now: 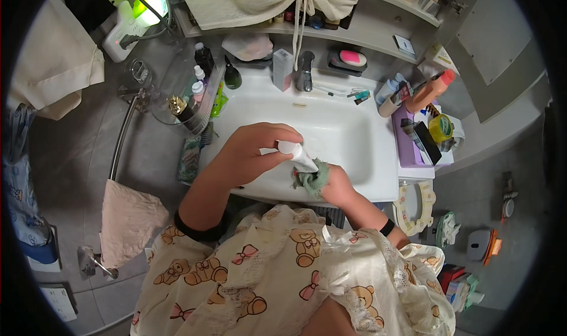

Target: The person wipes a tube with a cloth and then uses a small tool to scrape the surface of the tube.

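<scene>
The left hand (pixel 255 150) grasps a slim white cylindrical container (pixel 300 158); the right hand (pixel 338 186) clutches a crumpled green cloth (pixel 315 180) at its lower end; both above the white ceramic sink (pixel 387 176), near its front edge.

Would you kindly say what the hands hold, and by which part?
Left hand: a white container, by its upper end. Right hand: a green cloth, by its right side.

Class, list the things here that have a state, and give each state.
White container: tilted
Green cloth: bunched up
Left hand: closed on the white container
Right hand: holding the green cloth, fingers mostly hidden
Small lamp: lit
Pink towel: draped over the rail
Tall white box: standing upright
</scene>
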Demonstrator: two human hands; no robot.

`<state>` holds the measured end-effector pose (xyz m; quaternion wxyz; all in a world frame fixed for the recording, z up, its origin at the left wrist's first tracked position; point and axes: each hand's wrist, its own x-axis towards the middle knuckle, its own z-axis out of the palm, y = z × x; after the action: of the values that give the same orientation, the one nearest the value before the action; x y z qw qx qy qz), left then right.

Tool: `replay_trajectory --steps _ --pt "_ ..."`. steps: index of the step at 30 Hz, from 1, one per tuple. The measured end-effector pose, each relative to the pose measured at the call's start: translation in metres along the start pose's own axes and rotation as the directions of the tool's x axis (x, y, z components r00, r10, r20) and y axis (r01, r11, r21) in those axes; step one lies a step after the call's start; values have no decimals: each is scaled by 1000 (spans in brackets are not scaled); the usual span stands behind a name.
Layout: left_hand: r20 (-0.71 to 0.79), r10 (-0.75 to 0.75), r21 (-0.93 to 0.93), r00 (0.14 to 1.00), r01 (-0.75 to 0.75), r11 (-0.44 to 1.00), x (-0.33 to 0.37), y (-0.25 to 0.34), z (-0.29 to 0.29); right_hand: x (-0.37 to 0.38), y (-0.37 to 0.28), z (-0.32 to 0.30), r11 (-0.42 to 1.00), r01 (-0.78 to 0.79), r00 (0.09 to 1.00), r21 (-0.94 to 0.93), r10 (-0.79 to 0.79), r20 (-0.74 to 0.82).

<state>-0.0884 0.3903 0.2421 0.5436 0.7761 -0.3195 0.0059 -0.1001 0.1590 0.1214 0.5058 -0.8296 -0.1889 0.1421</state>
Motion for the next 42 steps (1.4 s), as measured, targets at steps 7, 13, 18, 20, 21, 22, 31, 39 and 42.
replay_trajectory --steps 7,13,18,20,21,22,31,39,42 --pt "-2 13 32 1000 -13 999 -9 -3 -9 6 -37 4 1000 7 999 4 -7 -43" --pt "15 -20 80 1000 19 997 -18 2 -20 9 -52 2 987 -55 990 152 34 137" --pt "32 -33 153 999 28 988 -23 3 -21 7 -27 -4 874 -93 992 478 43 114" --pt "42 -57 75 997 53 996 -22 1 -16 10 -35 -5 800 -38 995 599 -25 97" --pt "50 -67 35 997 65 997 -21 0 -12 11 -43 -6 756 -12 995 655 -57 84" --pt "55 -86 28 995 85 996 -20 -2 -7 10 -56 -6 753 -27 994 657 -48 96" --pt "155 -169 68 973 160 985 7 9 23 3 -71 -10 978 -2 996 208 -18 92" --pt "40 -238 72 970 235 969 33 18 35 -13 -26 -40 935 -69 991 347 23 134" --pt "35 -186 -3 982 186 983 36 12 44 -15 -27 -58 930 -86 985 357 25 173"
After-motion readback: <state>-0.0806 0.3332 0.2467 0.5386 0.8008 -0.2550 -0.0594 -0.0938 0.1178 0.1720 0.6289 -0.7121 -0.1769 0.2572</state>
